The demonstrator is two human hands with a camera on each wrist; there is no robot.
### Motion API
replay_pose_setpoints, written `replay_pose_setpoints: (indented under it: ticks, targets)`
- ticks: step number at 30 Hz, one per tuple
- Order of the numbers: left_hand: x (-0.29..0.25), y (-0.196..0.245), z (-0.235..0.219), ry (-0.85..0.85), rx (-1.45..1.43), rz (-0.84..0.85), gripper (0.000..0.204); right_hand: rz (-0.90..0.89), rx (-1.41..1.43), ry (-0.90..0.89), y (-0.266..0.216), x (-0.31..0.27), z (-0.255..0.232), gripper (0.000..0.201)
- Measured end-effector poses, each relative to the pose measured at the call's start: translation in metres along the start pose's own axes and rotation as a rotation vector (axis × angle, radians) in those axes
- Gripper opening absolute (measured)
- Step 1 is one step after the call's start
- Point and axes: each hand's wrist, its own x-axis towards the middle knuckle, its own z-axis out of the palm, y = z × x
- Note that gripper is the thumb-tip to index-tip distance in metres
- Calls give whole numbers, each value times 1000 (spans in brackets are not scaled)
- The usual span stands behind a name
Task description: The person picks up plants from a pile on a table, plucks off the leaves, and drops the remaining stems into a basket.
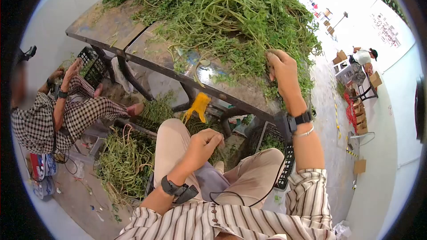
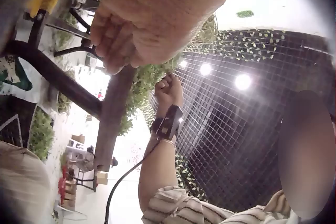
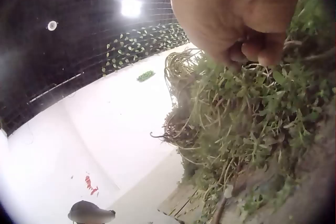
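Observation:
A big heap of leafy green stems (image 1: 231, 22) covers much of the table. At its near right edge my right hand (image 1: 284, 73) pinches some of the stems, fingers curled in towards the palm. The right wrist view shows the curled fingertips (image 3: 257, 53) right among the leaves and stalks. My left hand (image 1: 202, 149) hangs over my lap, below the table edge, its fingers loosely bent. Nothing shows between those fingers (image 2: 113, 43) in the left wrist view.
The wooden table (image 1: 106, 29) has a dark metal edge. A yellow cloth-like piece (image 1: 198, 106) hangs beneath it. More cut stems (image 1: 124, 160) pile up at my left, and a black crate (image 1: 287, 166) stands by my right knee. Another person (image 1: 49, 111) sits at left.

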Motion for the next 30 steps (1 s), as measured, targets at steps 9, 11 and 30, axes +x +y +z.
replay_pose_setpoints:
  ticks: [9, 11, 30]
  targets:
    - [50, 35, -32, 205, 170, 258, 21, 83, -83, -16, 18, -24, -15, 25]
    - [72, 48, -49, 265, 227, 229, 27, 19, -140, 4, 27, -25, -15, 26]
    - [189, 88, -64, 383, 850, 626, 21, -108, -352, -2, 33, -46, -11, 30]
